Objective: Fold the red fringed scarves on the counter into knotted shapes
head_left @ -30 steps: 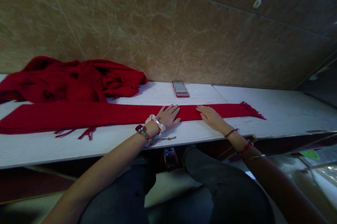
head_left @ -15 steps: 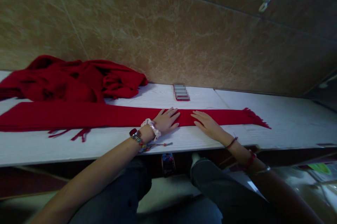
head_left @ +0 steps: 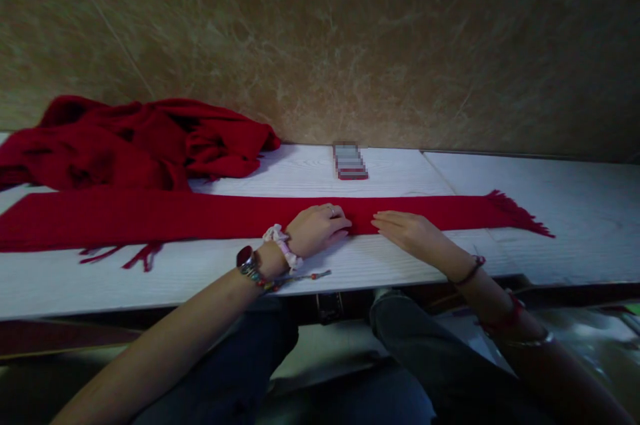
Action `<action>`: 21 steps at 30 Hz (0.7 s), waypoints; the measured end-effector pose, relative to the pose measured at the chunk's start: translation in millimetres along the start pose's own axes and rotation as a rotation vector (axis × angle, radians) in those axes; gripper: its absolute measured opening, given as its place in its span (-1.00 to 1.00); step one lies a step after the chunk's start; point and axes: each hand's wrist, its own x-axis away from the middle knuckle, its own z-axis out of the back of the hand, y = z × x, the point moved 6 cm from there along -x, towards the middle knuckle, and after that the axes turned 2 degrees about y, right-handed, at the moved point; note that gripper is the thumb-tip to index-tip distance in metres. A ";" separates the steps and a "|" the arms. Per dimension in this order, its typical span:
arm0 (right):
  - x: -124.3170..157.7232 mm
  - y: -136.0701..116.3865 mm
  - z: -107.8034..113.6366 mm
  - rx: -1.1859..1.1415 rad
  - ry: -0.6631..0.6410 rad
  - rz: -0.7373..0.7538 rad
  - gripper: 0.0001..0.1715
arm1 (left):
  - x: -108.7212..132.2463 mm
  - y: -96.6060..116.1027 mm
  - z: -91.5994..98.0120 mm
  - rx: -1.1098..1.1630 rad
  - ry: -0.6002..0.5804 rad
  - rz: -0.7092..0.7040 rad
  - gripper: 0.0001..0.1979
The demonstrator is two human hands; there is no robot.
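A long red scarf [head_left: 240,215] lies folded into a flat strip along the white surface. Fringe [head_left: 523,214] spreads at its right end, and a few tassels poke out from under the left part. My left hand [head_left: 320,226] rests on the middle of the strip, fingers gently bent, tips on the cloth, not gripping it. A short gap to the right, my right hand [head_left: 410,233] touches the strip near its front edge with fingers stretched out and close together. Neither hand lifts the cloth.
More red cloth [head_left: 135,145] is heaped at the back left against the brown marbled wall [head_left: 300,45]. A phone-like object [head_left: 350,160], blurred out, lies behind the strip. The white surface's front edge [head_left: 200,305] runs just above my legs.
My left hand's fingers have gone from spread flat to bent. My right hand's fingers have drawn closer together. The view has shifted slightly; the scarf still lies flat.
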 end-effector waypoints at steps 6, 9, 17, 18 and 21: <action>0.5 -4.9 2.2 0.128 -0.120 0.048 -0.57 | 0.5 -1.6 -0.6 0.051 0.044 -0.010 -0.82; -3.7 -5.1 4.3 0.131 -0.144 0.075 -0.55 | 0.7 -1.2 -0.5 0.061 0.052 -0.011 -0.81; 1.4 3.1 4.2 0.015 -0.154 0.004 -0.48 | 1.1 1.3 0.6 0.037 0.067 -0.008 -0.78; 3.8 4.1 3.2 0.005 -0.149 -0.019 -0.48 | 1.0 1.1 0.9 0.040 0.076 -0.001 -0.78; 9.9 5.8 0.0 -0.007 -0.139 -0.081 -0.49 | 0.6 0.8 2.4 0.040 0.103 0.004 -0.80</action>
